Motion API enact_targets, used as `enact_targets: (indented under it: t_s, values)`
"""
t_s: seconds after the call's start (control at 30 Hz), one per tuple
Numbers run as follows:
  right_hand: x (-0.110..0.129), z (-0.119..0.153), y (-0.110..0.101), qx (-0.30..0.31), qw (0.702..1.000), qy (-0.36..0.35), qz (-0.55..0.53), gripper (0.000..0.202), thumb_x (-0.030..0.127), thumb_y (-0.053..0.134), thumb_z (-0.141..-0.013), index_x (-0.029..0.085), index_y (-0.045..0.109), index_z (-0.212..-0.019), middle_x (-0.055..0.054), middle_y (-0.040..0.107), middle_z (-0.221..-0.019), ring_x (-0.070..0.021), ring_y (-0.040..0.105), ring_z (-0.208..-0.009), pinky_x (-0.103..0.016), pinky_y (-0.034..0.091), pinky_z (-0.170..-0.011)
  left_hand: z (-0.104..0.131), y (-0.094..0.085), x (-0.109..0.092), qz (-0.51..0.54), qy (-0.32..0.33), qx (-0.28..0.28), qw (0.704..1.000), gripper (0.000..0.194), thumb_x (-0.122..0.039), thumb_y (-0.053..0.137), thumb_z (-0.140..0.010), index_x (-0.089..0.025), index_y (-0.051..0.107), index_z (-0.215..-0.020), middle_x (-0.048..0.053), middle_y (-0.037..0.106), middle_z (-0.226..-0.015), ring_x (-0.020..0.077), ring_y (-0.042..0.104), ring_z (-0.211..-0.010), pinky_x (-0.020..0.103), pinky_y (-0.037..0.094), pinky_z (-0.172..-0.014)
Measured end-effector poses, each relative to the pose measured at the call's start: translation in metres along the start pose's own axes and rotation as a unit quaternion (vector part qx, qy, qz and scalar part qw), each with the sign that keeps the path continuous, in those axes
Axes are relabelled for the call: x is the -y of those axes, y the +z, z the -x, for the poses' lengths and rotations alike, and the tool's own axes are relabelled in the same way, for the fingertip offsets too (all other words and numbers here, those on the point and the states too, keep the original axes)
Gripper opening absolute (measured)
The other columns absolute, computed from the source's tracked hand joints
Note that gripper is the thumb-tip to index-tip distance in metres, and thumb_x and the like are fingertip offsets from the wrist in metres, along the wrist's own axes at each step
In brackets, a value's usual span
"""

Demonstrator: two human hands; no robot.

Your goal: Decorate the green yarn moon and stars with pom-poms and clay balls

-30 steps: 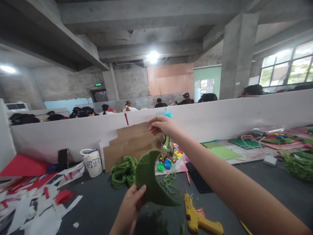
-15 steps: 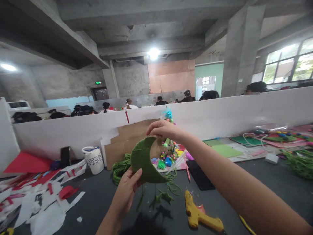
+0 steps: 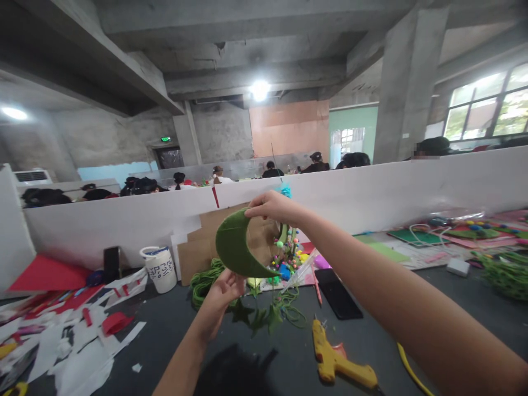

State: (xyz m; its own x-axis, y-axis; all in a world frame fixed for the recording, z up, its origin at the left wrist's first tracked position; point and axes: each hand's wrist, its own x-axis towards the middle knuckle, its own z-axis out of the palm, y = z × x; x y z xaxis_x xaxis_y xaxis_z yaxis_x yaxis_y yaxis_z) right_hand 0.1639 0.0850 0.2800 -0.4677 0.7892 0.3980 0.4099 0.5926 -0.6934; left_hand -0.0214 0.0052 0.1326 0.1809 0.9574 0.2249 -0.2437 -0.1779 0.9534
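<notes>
A green felt crescent moon (image 3: 229, 247) hangs in front of me above the table, its upper tip pinched in my right hand (image 3: 272, 207). Just below the crescent's lower curve is my left hand (image 3: 225, 287), fingers loosely apart and close to the felt; whether they touch it is unclear. Green felt stars (image 3: 260, 319) dangle on strings beneath the moon, slightly blurred. On the dark table (image 3: 289, 357) to the right lies a yellow hot glue gun (image 3: 330, 355).
Green yarn (image 3: 206, 283) is bundled behind my left hand. A white cup (image 3: 160, 269) stands left, beside paper scraps (image 3: 86, 352). A black phone (image 3: 338, 294) and a pink pencil (image 3: 317, 289) lie right. Colourful pompoms (image 3: 291, 247) stand before a white partition (image 3: 363, 198).
The crescent has risen a little, lifted by my right hand, which now grips its upper tip. My left hand has let go of the crescent's lower side. The stars now hang more spread out.
</notes>
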Motion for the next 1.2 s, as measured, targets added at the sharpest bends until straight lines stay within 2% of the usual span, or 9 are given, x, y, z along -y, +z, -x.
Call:
enact_targets:
  t_s: [0.07, 0.23, 0.3, 0.43, 0.7, 0.83, 0.97, 1.03, 1.2]
  values:
    - [-0.001, -0.003, 0.001, 0.000, 1.000, -0.008, -0.003, 0.016, 0.029, 0.064, -0.070, 0.015, 0.070, -0.072, 0.002, 0.055, -0.059, -0.0098, 0.045, -0.055, -0.020, 0.037, -0.050, -0.009, -0.005, -0.001, 0.001, 0.022, -0.006, 1.000, 0.039, -0.024, 0.075, -0.062, -0.019, 0.066, -0.100, 0.008, 0.068, -0.110, 0.0232, 0.058, -0.107, 0.031, 0.040, -0.093]
    - [-0.005, -0.008, 0.005, -0.019, 1.000, -0.011, -0.008, 0.015, 0.028, 0.063, -0.070, 0.014, 0.069, -0.069, 0.002, 0.053, -0.057, -0.0099, 0.046, -0.055, -0.020, 0.038, -0.050, -0.036, -0.017, 0.002, 0.009, 0.020, -0.039, 0.999, 0.024, -0.021, 0.075, -0.062, -0.018, 0.069, -0.086, 0.003, 0.074, -0.092, 0.0195, 0.063, -0.093, 0.028, 0.046, -0.083]
    - [-0.005, -0.009, 0.004, -0.027, 1.000, -0.010, -0.009, 0.016, 0.029, 0.063, -0.071, 0.014, 0.069, -0.069, 0.003, 0.051, -0.055, -0.0094, 0.044, -0.053, -0.020, 0.037, -0.049, -0.041, -0.017, 0.003, 0.010, 0.012, -0.031, 0.999, 0.023, -0.020, 0.075, -0.062, -0.016, 0.070, -0.084, 0.005, 0.074, -0.089, 0.0208, 0.064, -0.091, 0.030, 0.046, -0.082]
    - [-0.001, -0.012, -0.005, -0.037, 0.999, -0.008, -0.012, 0.016, 0.030, 0.064, -0.069, 0.014, 0.069, -0.068, 0.004, 0.047, -0.052, -0.0083, 0.041, -0.049, -0.020, 0.035, -0.048, -0.042, -0.014, 0.001, 0.020, 0.011, -0.008, 1.000, 0.007, -0.018, 0.075, -0.063, -0.016, 0.068, -0.064, 0.005, 0.074, -0.090, 0.0222, 0.064, -0.094, 0.032, 0.046, -0.086]
    - [0.001, -0.015, -0.010, -0.053, 0.998, -0.018, -0.033, 0.018, 0.031, 0.064, -0.070, 0.014, 0.069, -0.067, 0.005, 0.046, -0.049, -0.0080, 0.040, -0.046, -0.021, 0.036, -0.048, -0.047, -0.008, -0.014, 0.055, 0.018, -0.011, 0.998, 0.025, -0.024, 0.071, -0.069, -0.017, 0.068, -0.093, 0.005, 0.074, -0.094, 0.0215, 0.067, -0.088, 0.032, 0.052, -0.076]
    - [-0.010, -0.016, -0.015, -0.090, 0.993, -0.031, -0.066, 0.016, 0.018, 0.056, -0.074, 0.014, 0.071, -0.081, 0.002, 0.056, -0.058, -0.0095, 0.049, -0.053, -0.021, 0.043, -0.056, -0.041, -0.007, -0.013, 0.047, -0.014, -0.009, 0.999, 0.031, -0.025, 0.069, -0.072, -0.012, 0.066, -0.101, 0.009, 0.073, -0.095, 0.0225, 0.067, -0.087, 0.033, 0.053, -0.076]
    - [-0.018, -0.015, -0.022, -0.143, 0.985, -0.053, -0.077, 0.024, 0.000, 0.055, -0.065, 0.017, 0.071, -0.072, 0.000, 0.064, -0.073, -0.0122, 0.057, -0.072, -0.023, 0.045, -0.075, -0.028, -0.007, -0.006, 0.042, -0.041, -0.018, 0.998, 0.034, -0.024, 0.070, -0.072, -0.013, 0.065, -0.104, 0.009, 0.073, -0.095, 0.0223, 0.067, -0.088, 0.032, 0.053, -0.076]
    - [-0.017, -0.012, -0.024, -0.163, 0.981, -0.059, -0.092, 0.023, 0.000, 0.055, -0.067, 0.017, 0.071, -0.070, 0.000, 0.065, -0.073, -0.0128, 0.059, -0.074, -0.026, 0.045, -0.080, -0.019, -0.004, -0.002, 0.040, -0.056, -0.020, 0.997, 0.035, -0.025, 0.070, -0.071, -0.013, 0.065, -0.104, 0.010, 0.073, -0.096, 0.0231, 0.067, -0.089, 0.032, 0.054, -0.075]
    - [-0.003, 0.001, -0.023, -0.169, 0.968, -0.043, -0.182, 0.023, 0.004, 0.047, -0.079, 0.011, 0.069, -0.084, -0.003, 0.065, -0.069, -0.0110, 0.063, -0.067, -0.029, 0.052, -0.076, 0.011, 0.006, 0.000, 0.043, -0.106, -0.011, 0.993, 0.034, -0.027, 0.069, -0.073, -0.016, 0.064, -0.105, 0.010, 0.072, -0.099, 0.0239, 0.067, -0.087, 0.033, 0.054, -0.071]
